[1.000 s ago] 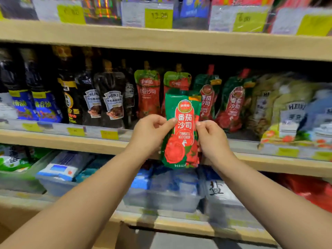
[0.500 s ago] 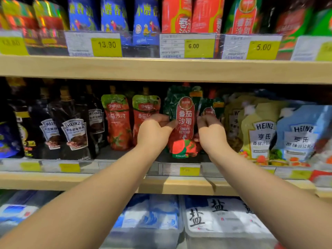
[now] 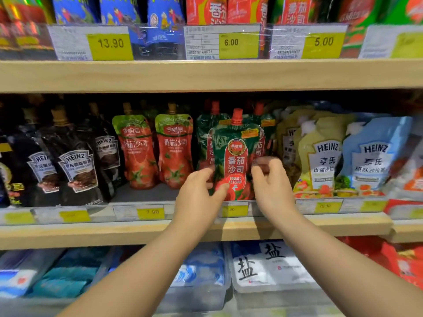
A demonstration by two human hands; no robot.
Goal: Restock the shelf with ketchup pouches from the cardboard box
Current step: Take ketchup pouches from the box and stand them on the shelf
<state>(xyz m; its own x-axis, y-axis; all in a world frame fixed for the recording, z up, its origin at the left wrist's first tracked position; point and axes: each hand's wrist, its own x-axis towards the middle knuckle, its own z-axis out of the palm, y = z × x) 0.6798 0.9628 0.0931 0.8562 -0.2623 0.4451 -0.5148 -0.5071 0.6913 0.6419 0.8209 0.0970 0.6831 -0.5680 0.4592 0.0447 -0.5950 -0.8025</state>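
A green and red ketchup pouch (image 3: 235,156) with a red cap stands upright at the front of the middle shelf (image 3: 91,234), before other pouches of the same kind (image 3: 206,133). My left hand (image 3: 196,197) pinches its lower left edge, thumb on the front. My right hand (image 3: 272,186) is at the pouch's right edge, blurred, its fingers loosely curled around nothing. The cardboard box is out of view.
Two lighter red ketchup pouches (image 3: 155,149) stand to the left, dark Heinz sauce pouches (image 3: 75,165) beyond them. Yellow and blue Heinz pouches (image 3: 343,161) crowd the right. The upper shelf board (image 3: 206,74) hangs close overhead. Salt bags (image 3: 263,264) lie in tubs on the shelf below.
Both hands carried the pouch up and forward from in front of the shelf and stood it on the middle shelf. My right hand's grip has loosened.
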